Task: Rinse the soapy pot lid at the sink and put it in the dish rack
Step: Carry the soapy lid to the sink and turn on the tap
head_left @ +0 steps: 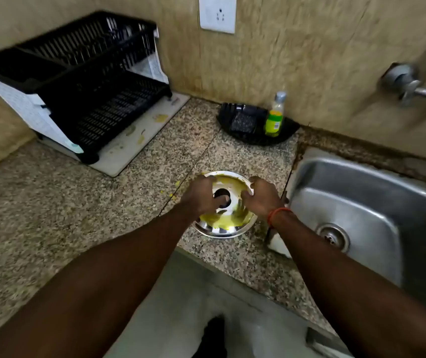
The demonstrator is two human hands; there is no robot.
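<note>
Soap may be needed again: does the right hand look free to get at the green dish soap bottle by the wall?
Probably not yet: the right hand is on the round steel pot lid. The green dish soap bottle stands unobstructed beyond it, across bare granite counter.

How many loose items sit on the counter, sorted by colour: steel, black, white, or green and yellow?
Steel: 1, the pot lid
Black: 2, dish rack, soap tray
White: 1, mat under the rack
Green and yellow: 1, bottle
Total: 5
</note>
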